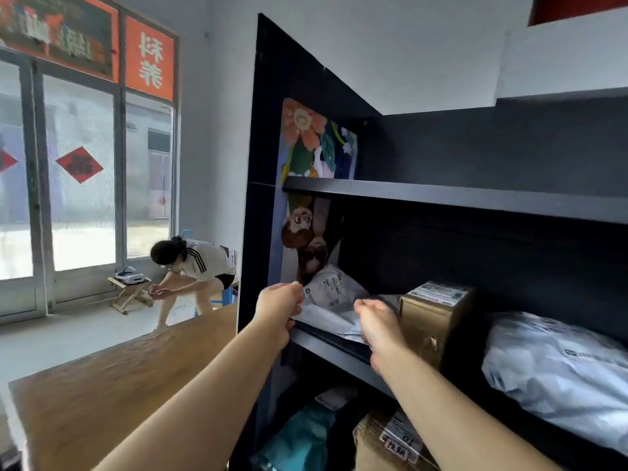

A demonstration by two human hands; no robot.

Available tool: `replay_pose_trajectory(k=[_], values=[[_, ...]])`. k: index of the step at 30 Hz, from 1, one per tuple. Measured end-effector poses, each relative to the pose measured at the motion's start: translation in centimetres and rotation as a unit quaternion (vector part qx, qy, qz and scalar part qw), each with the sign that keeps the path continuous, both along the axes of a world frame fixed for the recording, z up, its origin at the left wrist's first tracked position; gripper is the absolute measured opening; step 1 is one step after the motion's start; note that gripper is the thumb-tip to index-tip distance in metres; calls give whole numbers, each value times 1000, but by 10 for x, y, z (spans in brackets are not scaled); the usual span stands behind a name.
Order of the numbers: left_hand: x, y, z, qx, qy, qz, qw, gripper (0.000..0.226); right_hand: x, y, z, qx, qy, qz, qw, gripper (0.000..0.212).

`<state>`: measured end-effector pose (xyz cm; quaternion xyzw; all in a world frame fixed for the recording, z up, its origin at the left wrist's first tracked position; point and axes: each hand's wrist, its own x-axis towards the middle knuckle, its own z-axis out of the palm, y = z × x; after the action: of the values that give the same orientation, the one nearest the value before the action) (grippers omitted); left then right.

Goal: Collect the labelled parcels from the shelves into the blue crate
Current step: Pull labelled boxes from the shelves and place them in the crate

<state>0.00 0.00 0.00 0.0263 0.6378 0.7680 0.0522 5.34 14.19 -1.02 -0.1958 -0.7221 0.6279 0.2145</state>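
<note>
A flat white plastic mailer with a printed label [329, 294] lies at the left end of the middle shelf [343, 356] of a black shelving unit. My left hand [279, 305] pinches the mailer's left edge. My right hand [377, 322] is closed on its right front edge. To the right of the mailer on the same shelf stands a brown cardboard box with a label on top [430, 317], and further right lies a bulky grey-white plastic bag parcel [557, 372]. The blue crate is not in view.
On the lower shelf lie a teal bag [299, 436] and a taped cardboard box with handwriting [387, 440]. A wooden table [112, 396] stands left of the unit. A person [193, 270] bends over near a folding stool [131, 290] by the glass doors.
</note>
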Motion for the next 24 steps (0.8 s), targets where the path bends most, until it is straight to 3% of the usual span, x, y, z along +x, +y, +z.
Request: replay_pose_trajectory(k=[2,7,10,14,19,24], values=[[-14,13,-5,-40,27,11,999,11,-11,4,-5,13,-13,11,1000,33],[-56,29,-23,-166,53,9,985,32,-39,14,-19,17,-65,9,998,52],[-88,34,-33,-299,80,-8,951,49,-51,17,-22,26,-95,-8,995,63],[-118,46,-41,-412,95,-43,905,49,-68,24,-22,7,-114,-35,993,75],[-153,57,-57,-451,104,-80,883,67,-85,30,-25,-7,-144,-34,989,68],[-168,59,-56,-472,125,-84,869,41,-100,36,-39,1,-133,-44,990,51]])
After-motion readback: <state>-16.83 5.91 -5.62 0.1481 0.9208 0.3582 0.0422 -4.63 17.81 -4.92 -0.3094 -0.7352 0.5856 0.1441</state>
